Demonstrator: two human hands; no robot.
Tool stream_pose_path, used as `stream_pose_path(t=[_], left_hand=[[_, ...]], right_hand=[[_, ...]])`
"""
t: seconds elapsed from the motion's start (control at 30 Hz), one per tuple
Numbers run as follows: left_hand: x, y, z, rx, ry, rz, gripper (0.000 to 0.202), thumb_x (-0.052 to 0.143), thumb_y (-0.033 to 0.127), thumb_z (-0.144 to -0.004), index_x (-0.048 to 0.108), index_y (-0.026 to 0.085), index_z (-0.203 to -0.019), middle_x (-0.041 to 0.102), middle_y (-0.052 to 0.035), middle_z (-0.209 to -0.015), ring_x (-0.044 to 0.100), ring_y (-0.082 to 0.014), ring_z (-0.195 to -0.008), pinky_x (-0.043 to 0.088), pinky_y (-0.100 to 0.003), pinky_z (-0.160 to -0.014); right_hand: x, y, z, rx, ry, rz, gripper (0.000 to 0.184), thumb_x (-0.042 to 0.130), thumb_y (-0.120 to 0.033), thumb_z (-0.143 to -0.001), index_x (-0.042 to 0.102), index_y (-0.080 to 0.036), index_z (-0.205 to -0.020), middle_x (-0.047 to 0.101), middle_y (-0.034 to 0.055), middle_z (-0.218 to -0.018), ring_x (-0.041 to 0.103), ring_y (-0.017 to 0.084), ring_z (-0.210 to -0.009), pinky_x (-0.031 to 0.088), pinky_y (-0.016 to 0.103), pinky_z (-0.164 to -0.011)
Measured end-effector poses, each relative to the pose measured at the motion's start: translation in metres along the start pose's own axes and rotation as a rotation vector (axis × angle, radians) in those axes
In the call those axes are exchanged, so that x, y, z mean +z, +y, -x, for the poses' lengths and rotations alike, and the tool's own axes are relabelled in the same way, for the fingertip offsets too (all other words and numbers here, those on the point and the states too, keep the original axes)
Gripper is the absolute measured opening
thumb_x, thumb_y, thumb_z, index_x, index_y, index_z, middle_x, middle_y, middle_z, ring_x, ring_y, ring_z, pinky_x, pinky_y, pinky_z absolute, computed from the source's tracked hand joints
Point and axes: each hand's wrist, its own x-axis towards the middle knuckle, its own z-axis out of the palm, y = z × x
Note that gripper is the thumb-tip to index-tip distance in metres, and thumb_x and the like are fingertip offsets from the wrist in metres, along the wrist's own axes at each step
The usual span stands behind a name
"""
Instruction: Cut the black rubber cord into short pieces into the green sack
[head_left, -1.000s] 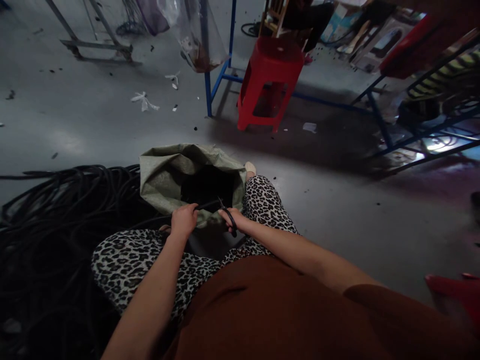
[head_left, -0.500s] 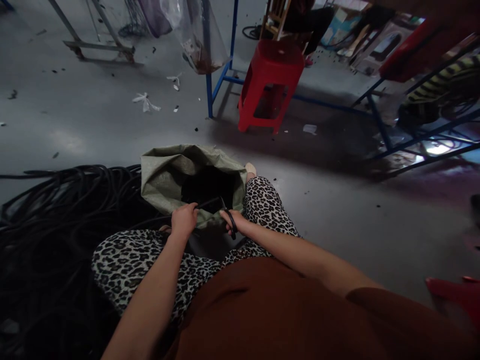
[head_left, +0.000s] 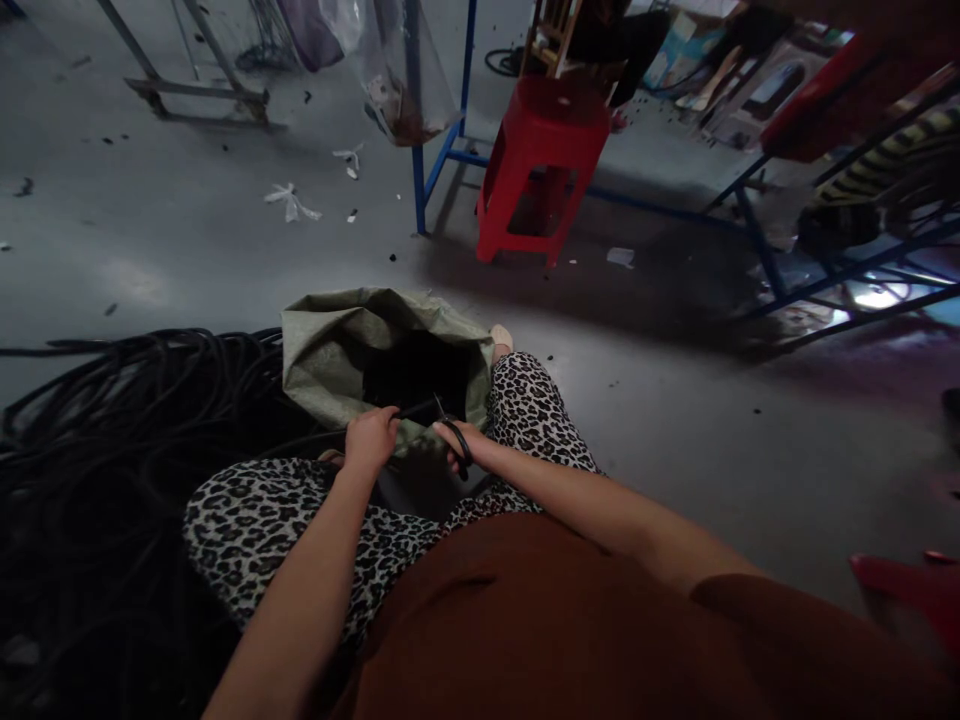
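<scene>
My left hand [head_left: 369, 438] is closed around a thin black cable [head_left: 412, 409] and holds it over the mouth of an open green woven sack [head_left: 330, 350]. My right hand [head_left: 459, 442] grips black-handled scissors [head_left: 452, 432], whose blades meet the cable just right of my left hand. Both hands hover above my knees in leopard-print trousers. The sack's inside is dark and I cannot make out its contents.
A large tangle of black cable [head_left: 112, 430] covers the floor at my left. A red plastic stool [head_left: 541, 160] stands ahead beside a blue metal frame [head_left: 420, 150]. Blue racks [head_left: 847, 240] stand at the right. Scraps litter the grey floor.
My right hand with the scissors has shifted slightly left toward my left hand. The cable and sack stay where they were.
</scene>
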Motion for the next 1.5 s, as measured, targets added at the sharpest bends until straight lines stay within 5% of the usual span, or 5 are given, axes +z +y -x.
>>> stream_pose_path(t=[1.13,1.5], left_hand=[[0.000,0.002,0.000,0.098,-0.043,0.055,0.035,0.045,0.024,-0.086,0.064,0.019,-0.114,0.069,-0.0074,-0.112,0.062,-0.0214,-0.105,0.042,-0.033,-0.094],[0.001,0.002,-0.001,0.062,-0.045,0.038,0.035,0.044,0.027,-0.087,0.064,0.019,-0.115,0.069,-0.0078,-0.111,0.062,-0.0213,-0.105,0.042,-0.032,-0.095]], right_hand=[[-0.001,0.013,-0.017,-0.006,-0.021,0.030,0.050,0.046,-0.058,-0.091,0.053,-0.015,-0.116,0.057,-0.0018,-0.052,0.054,0.011,-0.033,0.044,0.018,-0.034],[-0.003,0.004,-0.006,-0.037,0.013,-0.003,0.031,0.044,-0.042,-0.096,0.055,-0.014,-0.096,0.046,-0.0070,-0.040,0.045,0.008,-0.026,0.039,0.014,-0.029]])
